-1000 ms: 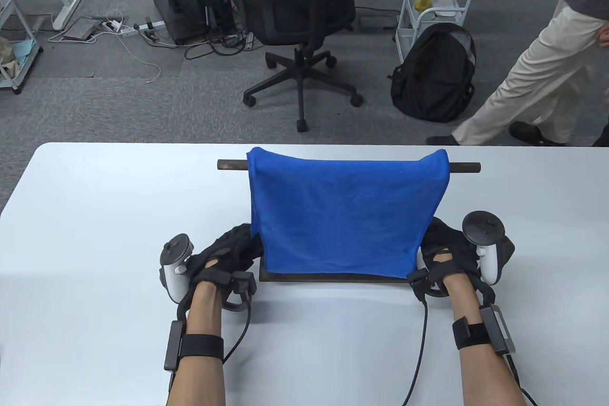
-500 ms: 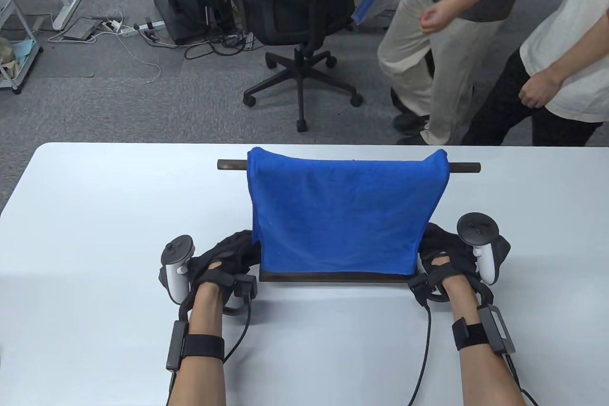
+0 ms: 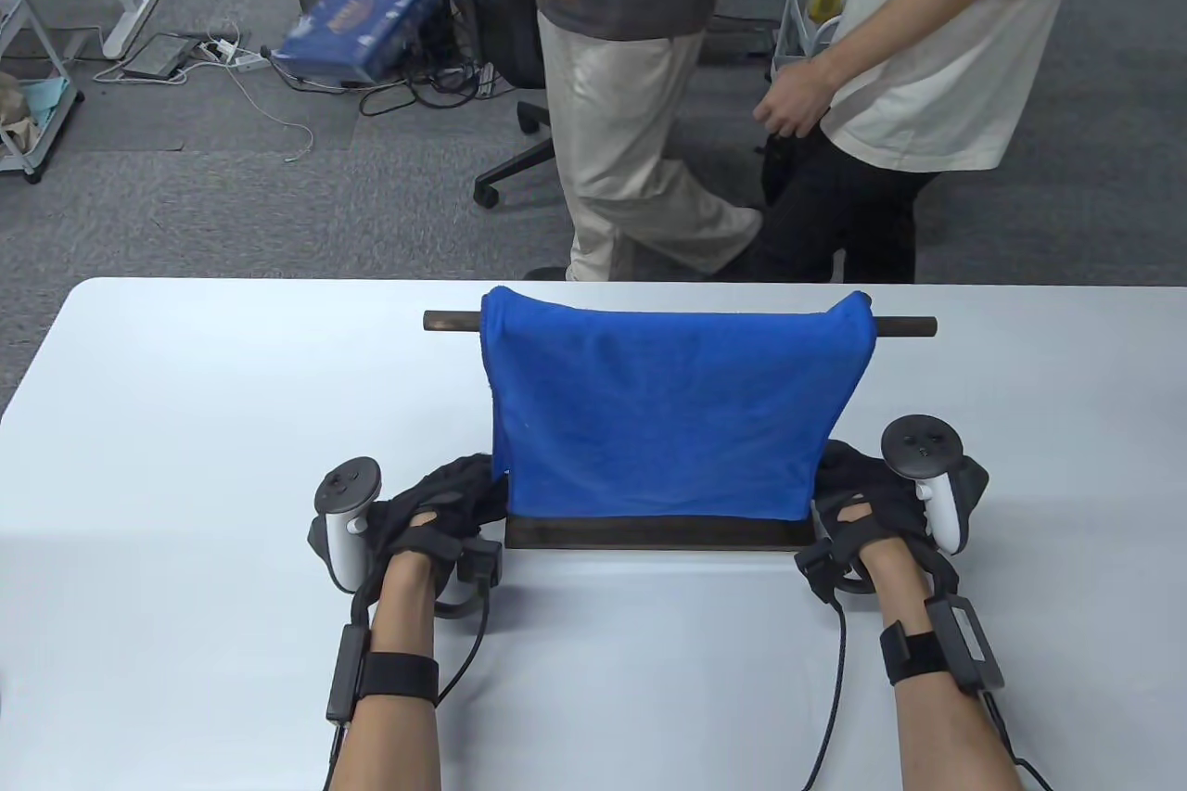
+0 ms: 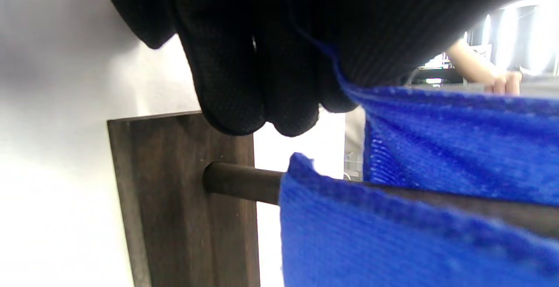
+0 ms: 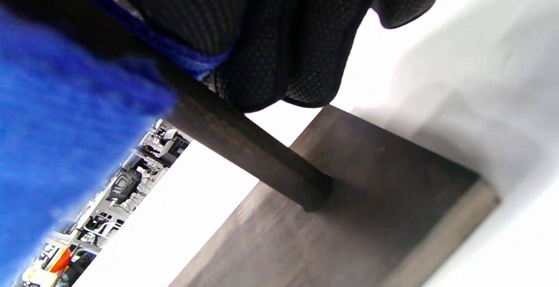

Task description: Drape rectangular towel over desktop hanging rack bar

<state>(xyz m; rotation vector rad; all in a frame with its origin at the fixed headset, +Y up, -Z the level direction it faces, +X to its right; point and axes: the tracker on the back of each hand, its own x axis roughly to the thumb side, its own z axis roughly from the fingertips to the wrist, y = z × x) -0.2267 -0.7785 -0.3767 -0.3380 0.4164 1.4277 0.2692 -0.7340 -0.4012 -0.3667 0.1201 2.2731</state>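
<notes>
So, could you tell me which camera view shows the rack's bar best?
The table view: the bar shows both bare ends with the towel draped between. The left wrist view shows only one short stretch by the base; the right wrist view shows another, partly blurred.

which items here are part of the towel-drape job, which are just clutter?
Job:
blue rectangular towel
dark wooden rack bar
dark wooden rack base
left hand
right hand

Clutter:
blue box carried by a passer-by
floor cables
</notes>
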